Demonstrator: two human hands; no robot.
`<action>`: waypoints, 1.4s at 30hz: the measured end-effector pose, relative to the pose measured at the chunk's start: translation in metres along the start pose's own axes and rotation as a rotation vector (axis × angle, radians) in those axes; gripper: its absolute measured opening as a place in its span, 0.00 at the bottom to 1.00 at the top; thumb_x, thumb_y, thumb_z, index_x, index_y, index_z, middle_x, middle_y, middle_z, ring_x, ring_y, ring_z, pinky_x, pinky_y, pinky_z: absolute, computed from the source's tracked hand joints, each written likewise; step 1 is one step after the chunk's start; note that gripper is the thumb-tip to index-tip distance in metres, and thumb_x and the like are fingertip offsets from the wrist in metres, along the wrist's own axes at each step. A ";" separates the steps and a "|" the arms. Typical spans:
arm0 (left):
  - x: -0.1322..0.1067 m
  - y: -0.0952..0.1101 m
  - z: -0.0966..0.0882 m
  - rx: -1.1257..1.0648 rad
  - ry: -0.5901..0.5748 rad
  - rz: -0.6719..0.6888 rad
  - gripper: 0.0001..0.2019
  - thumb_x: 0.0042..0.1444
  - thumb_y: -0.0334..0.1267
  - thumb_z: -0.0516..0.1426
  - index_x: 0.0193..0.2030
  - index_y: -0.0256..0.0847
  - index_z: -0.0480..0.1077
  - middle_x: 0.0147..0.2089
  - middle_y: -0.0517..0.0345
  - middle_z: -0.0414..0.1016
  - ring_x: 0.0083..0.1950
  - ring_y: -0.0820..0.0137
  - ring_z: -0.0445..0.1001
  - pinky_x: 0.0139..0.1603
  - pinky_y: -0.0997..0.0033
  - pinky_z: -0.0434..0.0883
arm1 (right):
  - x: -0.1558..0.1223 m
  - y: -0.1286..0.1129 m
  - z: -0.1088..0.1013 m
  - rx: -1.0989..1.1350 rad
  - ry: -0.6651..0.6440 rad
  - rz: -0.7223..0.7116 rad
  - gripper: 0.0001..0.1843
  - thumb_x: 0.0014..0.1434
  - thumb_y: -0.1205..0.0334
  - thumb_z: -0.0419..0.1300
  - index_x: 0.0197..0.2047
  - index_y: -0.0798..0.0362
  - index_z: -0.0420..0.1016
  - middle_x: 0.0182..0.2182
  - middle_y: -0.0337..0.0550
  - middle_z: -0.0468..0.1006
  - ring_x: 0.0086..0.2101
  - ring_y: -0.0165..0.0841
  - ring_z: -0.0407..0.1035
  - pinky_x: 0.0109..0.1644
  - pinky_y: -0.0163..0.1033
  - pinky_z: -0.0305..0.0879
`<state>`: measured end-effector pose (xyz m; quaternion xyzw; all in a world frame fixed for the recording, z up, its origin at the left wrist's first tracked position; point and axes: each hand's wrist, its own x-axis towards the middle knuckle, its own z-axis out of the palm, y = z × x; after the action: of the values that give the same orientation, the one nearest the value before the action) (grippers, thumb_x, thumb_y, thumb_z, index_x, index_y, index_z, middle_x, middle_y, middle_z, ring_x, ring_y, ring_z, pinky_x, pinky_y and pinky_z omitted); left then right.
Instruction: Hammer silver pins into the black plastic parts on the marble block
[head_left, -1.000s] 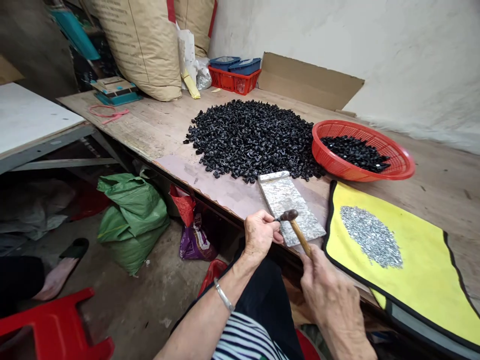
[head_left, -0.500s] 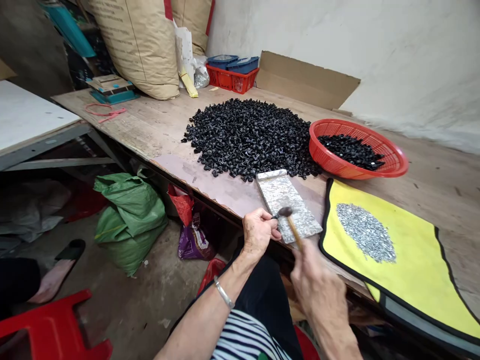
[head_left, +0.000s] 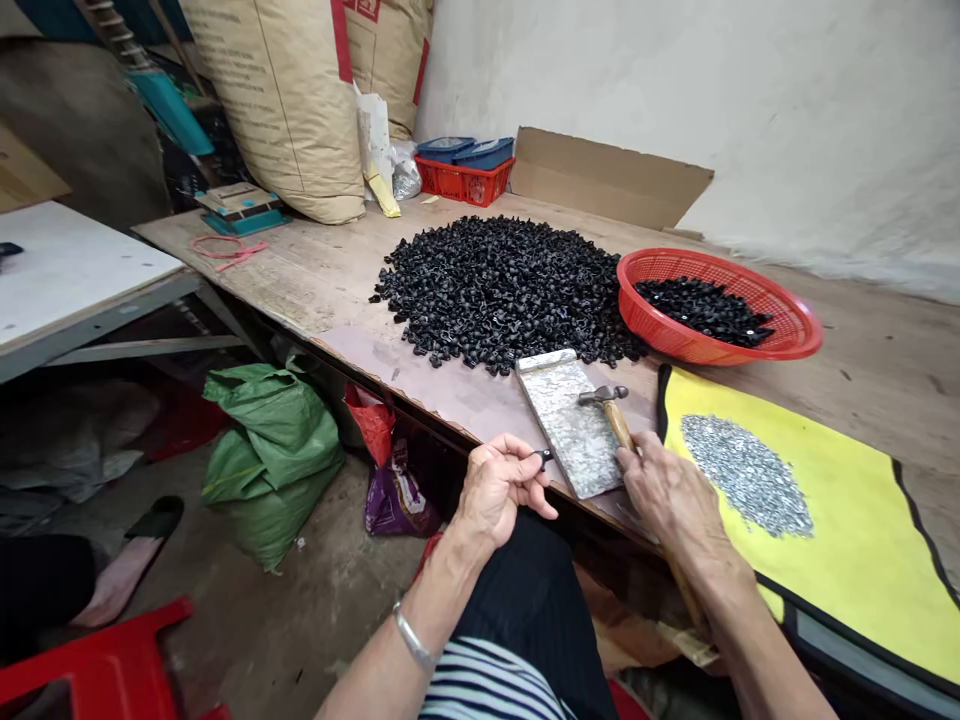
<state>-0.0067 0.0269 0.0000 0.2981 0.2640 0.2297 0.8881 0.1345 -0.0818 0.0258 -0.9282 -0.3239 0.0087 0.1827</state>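
Observation:
My left hand (head_left: 499,490) pinches a small black plastic piece (head_left: 544,456) between thumb and fingertips, just left of a mottled grey slab (head_left: 568,425). My right hand (head_left: 673,500) grips the wooden handle of a small hammer (head_left: 616,420), and the steel head (head_left: 603,394) hangs over the slab's far right part. A large heap of black plastic pieces (head_left: 499,290) lies on the wooden bench (head_left: 862,370) beyond the slab. The hammer head is apart from the piece in my left hand.
A red plastic basket (head_left: 716,305) holds more black pieces. A yellow mat (head_left: 847,545) carries a heap of small silver metal parts (head_left: 746,475). Large paper sacks (head_left: 289,110) and a cardboard sheet (head_left: 607,178) stand behind, with a green bag (head_left: 274,465) on the floor.
The hammer head has moved away from the piece in my left hand, to the right across the slab. My right hand has shifted right. The left hand keeps its pinch.

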 end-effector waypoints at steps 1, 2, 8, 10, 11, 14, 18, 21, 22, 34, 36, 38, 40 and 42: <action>-0.002 0.002 -0.002 -0.023 -0.005 -0.016 0.10 0.39 0.33 0.63 0.24 0.34 0.64 0.18 0.57 0.72 0.13 0.74 0.67 0.13 0.70 0.72 | -0.002 -0.001 -0.002 -0.131 0.005 -0.039 0.09 0.56 0.62 0.51 0.29 0.53 0.69 0.16 0.38 0.64 0.19 0.29 0.59 0.23 0.35 0.48; -0.004 0.004 -0.004 -0.043 -0.008 -0.031 0.10 0.39 0.33 0.63 0.24 0.34 0.64 0.18 0.57 0.72 0.13 0.74 0.66 0.13 0.70 0.71 | -0.005 -0.002 -0.005 -0.225 0.011 -0.073 0.11 0.56 0.62 0.50 0.27 0.53 0.69 0.18 0.41 0.66 0.22 0.31 0.60 0.24 0.36 0.48; -0.009 0.006 -0.005 -0.094 -0.041 -0.084 0.10 0.41 0.32 0.63 0.25 0.34 0.64 0.19 0.57 0.72 0.13 0.76 0.65 0.12 0.72 0.71 | -0.030 -0.023 -0.011 0.212 0.000 -0.086 0.14 0.56 0.56 0.50 0.32 0.53 0.75 0.28 0.46 0.74 0.31 0.36 0.67 0.35 0.39 0.60; -0.008 0.005 -0.004 -0.089 -0.068 -0.094 0.10 0.42 0.33 0.62 0.25 0.34 0.64 0.19 0.57 0.72 0.13 0.76 0.65 0.12 0.72 0.70 | -0.036 -0.032 -0.005 0.580 -0.218 0.057 0.14 0.54 0.53 0.53 0.35 0.53 0.74 0.25 0.41 0.73 0.26 0.32 0.66 0.30 0.37 0.61; -0.008 0.004 -0.003 -0.079 -0.076 -0.096 0.10 0.43 0.33 0.62 0.26 0.34 0.64 0.19 0.57 0.72 0.13 0.76 0.65 0.11 0.73 0.70 | -0.038 -0.036 -0.003 0.734 -0.329 0.126 0.14 0.54 0.52 0.54 0.36 0.53 0.74 0.23 0.40 0.72 0.23 0.30 0.64 0.26 0.35 0.59; -0.009 0.003 -0.002 -0.008 -0.080 -0.064 0.09 0.43 0.34 0.62 0.27 0.35 0.64 0.20 0.58 0.72 0.13 0.75 0.65 0.12 0.72 0.70 | -0.041 -0.045 0.003 1.028 -0.460 0.236 0.15 0.53 0.51 0.57 0.37 0.54 0.74 0.23 0.37 0.70 0.19 0.25 0.60 0.21 0.33 0.54; -0.015 0.003 0.000 0.348 -0.004 0.160 0.05 0.46 0.32 0.60 0.26 0.36 0.66 0.20 0.61 0.70 0.15 0.75 0.66 0.16 0.73 0.69 | -0.041 -0.044 0.002 1.185 -0.452 0.244 0.14 0.52 0.52 0.60 0.35 0.56 0.74 0.23 0.39 0.71 0.20 0.25 0.60 0.21 0.32 0.53; -0.021 0.004 0.003 0.717 -0.027 0.422 0.04 0.51 0.30 0.56 0.26 0.38 0.70 0.23 0.60 0.69 0.21 0.76 0.68 0.25 0.76 0.68 | -0.042 -0.038 0.000 1.274 -0.471 0.265 0.14 0.52 0.54 0.61 0.37 0.56 0.74 0.26 0.42 0.74 0.23 0.27 0.64 0.22 0.32 0.56; -0.023 0.004 0.003 0.780 -0.053 0.485 0.06 0.52 0.30 0.55 0.27 0.39 0.71 0.24 0.60 0.69 0.22 0.76 0.68 0.27 0.75 0.67 | -0.043 -0.037 -0.001 1.298 -0.476 0.268 0.14 0.51 0.55 0.62 0.37 0.56 0.74 0.27 0.43 0.74 0.24 0.28 0.64 0.22 0.32 0.56; -0.023 -0.001 -0.002 0.883 -0.187 0.705 0.10 0.57 0.30 0.51 0.31 0.40 0.72 0.30 0.56 0.68 0.27 0.75 0.67 0.28 0.75 0.67 | -0.047 -0.038 -0.001 1.284 -0.461 0.234 0.13 0.46 0.59 0.66 0.35 0.55 0.73 0.24 0.37 0.73 0.20 0.22 0.60 0.22 0.30 0.56; -0.024 -0.002 -0.003 0.912 -0.208 0.737 0.11 0.58 0.30 0.49 0.32 0.40 0.73 0.30 0.55 0.68 0.28 0.74 0.67 0.28 0.75 0.67 | -0.047 -0.038 -0.001 1.270 -0.454 0.215 0.13 0.47 0.58 0.66 0.35 0.55 0.73 0.24 0.37 0.72 0.20 0.22 0.60 0.22 0.30 0.56; -0.024 -0.003 -0.003 0.928 -0.211 0.749 0.12 0.58 0.30 0.49 0.32 0.41 0.73 0.30 0.54 0.69 0.29 0.73 0.67 0.29 0.75 0.67 | -0.048 -0.038 -0.001 1.260 -0.447 0.199 0.14 0.47 0.57 0.65 0.35 0.55 0.73 0.24 0.37 0.72 0.20 0.23 0.60 0.22 0.31 0.56; -0.025 -0.003 -0.004 0.936 -0.204 0.751 0.12 0.58 0.32 0.50 0.31 0.41 0.74 0.30 0.54 0.69 0.29 0.72 0.67 0.29 0.74 0.67 | -0.049 -0.039 -0.001 1.251 -0.443 0.188 0.14 0.47 0.56 0.65 0.35 0.56 0.73 0.23 0.38 0.72 0.20 0.24 0.60 0.22 0.31 0.56; -0.026 -0.003 -0.004 0.945 -0.201 0.757 0.12 0.57 0.32 0.50 0.30 0.42 0.74 0.29 0.53 0.70 0.29 0.72 0.67 0.29 0.74 0.67 | -0.050 -0.039 -0.002 1.239 -0.435 0.179 0.14 0.48 0.56 0.65 0.35 0.56 0.73 0.22 0.37 0.72 0.20 0.24 0.60 0.22 0.31 0.57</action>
<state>-0.0282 0.0119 0.0045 0.7529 0.1280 0.3581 0.5372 0.0719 -0.0847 0.0357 -0.6517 -0.2102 0.3959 0.6119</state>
